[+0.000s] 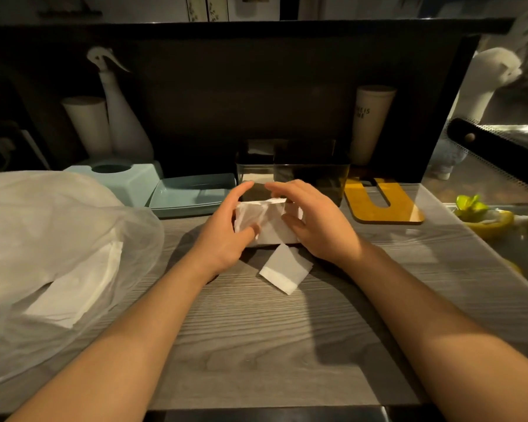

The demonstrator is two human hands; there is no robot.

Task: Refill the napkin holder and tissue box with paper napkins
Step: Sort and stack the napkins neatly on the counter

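Partly readable lettering, "HE IS" over a second line ending "ME", marks a tall cream tumbler [372,123] standing at upper right of centre against a dark back panel. At centre frame, both hands meet over a stack of white paper napkins [267,219] resting on the grey wood-grain counter [256,345]. The left hand [226,233] curls round the stack's left end, thumb on the near face and fingers arched over the top; the right hand [314,220] grips the right end with fingers bent over the upper edge. One loose folded napkin [285,269] lies on the counter just below the stack. Directly behind the hands stands a dark, glossy napkin holder [311,175]. To its left sit a pale blue tissue box [125,178] with a round opening and a matching pale blue tray [192,193]. A translucent plastic bag [58,239] holding more napkins fills the left of frame. A yellow U-shaped board [381,205] lies right of the holder; a white spray bottle [119,117] stands upper left.
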